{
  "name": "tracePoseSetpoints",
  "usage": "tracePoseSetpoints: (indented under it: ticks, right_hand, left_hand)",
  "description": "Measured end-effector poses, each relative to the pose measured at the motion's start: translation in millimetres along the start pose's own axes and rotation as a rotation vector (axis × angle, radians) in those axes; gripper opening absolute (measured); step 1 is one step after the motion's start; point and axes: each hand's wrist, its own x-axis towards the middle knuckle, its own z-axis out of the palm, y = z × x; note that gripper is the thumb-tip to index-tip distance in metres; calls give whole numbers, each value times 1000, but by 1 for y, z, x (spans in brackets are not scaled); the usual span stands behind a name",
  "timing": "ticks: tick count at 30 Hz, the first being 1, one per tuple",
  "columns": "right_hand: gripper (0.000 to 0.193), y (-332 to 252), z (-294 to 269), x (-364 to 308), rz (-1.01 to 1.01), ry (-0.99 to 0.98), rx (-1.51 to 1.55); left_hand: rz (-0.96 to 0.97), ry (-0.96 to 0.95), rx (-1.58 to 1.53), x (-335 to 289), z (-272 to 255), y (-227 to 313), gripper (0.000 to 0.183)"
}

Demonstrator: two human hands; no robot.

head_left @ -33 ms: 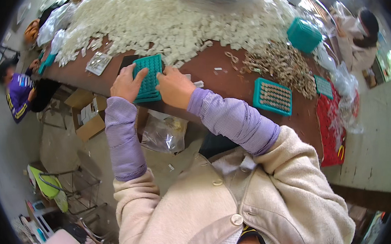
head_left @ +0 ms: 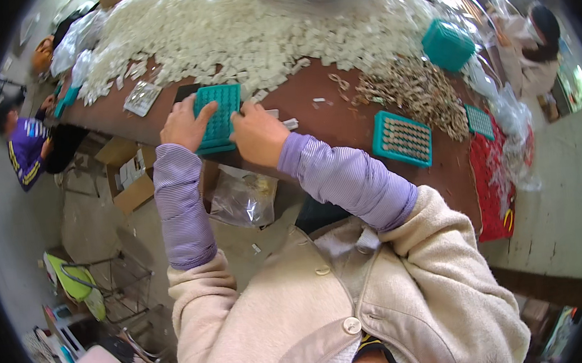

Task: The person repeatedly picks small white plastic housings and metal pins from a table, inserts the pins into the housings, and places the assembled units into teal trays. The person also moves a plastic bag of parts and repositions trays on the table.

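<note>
A teal tray (head_left: 218,122) with rows of small holes lies near the front edge of the brown table. My left hand (head_left: 184,127) grips its left side, the thumb lying over the holes. At its right edge is my right hand (head_left: 260,133), fingers curled and thumb against the tray's side; the fingertips are partly hidden. Small white pieces (head_left: 290,123) lie just beyond my right hand. A dark flat block (head_left: 185,92) shows behind the tray, and a clear flat pack of small parts (head_left: 142,97) lies farther left.
A large heap of whitish pieces (head_left: 227,34) covers the table's far side. To the right are a teal tray filled with round pieces (head_left: 403,138), a brownish pile (head_left: 416,95) and a teal box (head_left: 448,44). People sit at far left and right. An open carton (head_left: 132,182) stands below.
The view has shifted very slightly. Both hands stay on the teal tray, with hardly any movement.
</note>
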Motion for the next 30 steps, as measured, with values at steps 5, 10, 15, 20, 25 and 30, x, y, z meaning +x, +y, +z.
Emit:
tracePoseSetpoints:
  ticks: [5, 10, 15, 20, 25, 30]
  right_hand:
    - [37, -16, -43, -92, -4, 133, 400]
    - [26, 11, -78, -145, 132, 223, 429]
    - [29, 18, -59, -146, 127, 234, 572]
    - [28, 5, -43, -130, 159, 130, 416]
    - [27, 1, -48, -150, 170, -9, 356]
    - [26, 11, -65, -188, 245, 48, 440]
  left_hand:
    - [87, 105, 176, 17, 17, 38, 103]
    - [-37, -126, 194, 32, 30, 36, 91]
    - [44, 20, -5, 15, 32, 26, 82]
    - [163, 142, -136, -25, 6, 77, 65]
    - [810, 297, 190, -41, 41, 123, 50]
    - [708, 81, 133, -23, 37, 118, 50]
